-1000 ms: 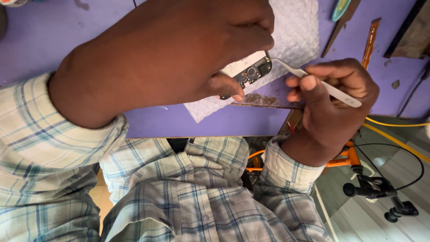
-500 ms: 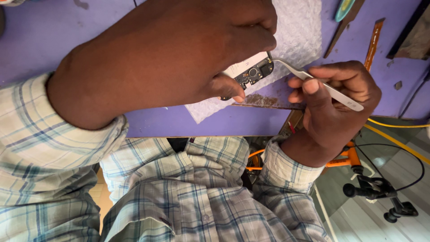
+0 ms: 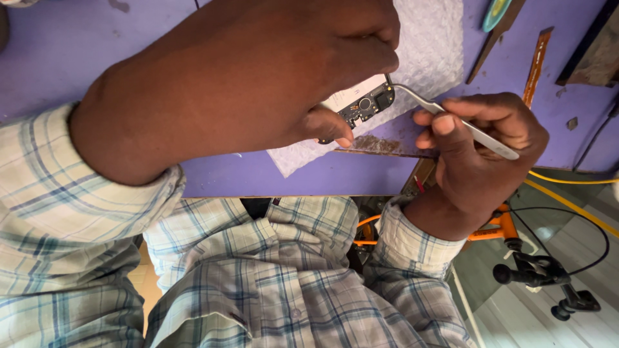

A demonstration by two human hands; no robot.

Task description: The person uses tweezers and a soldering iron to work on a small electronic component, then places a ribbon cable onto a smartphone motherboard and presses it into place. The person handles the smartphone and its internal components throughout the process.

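Got the little circuit board (image 3: 364, 106) pinched in my left hand (image 3: 258, 77) over the bubble wrap (image 3: 432, 45) on the purple desk (image 3: 77, 51). Right hand (image 3: 480, 151) grips the tweezers (image 3: 451, 119), tips at the board's corner. Nothing's lifted off it, so I'd say I'm mid-job.

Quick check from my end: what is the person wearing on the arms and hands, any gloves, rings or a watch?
Both hands are bare: no gloves, rings or watch show on the left hand or the right hand. Each arm wears a long plaid shirt sleeve in pale cream with blue-grey checks. The left sleeve ends at the wrist; the right sleeve ends in a buttoned-style cuff at the wrist.
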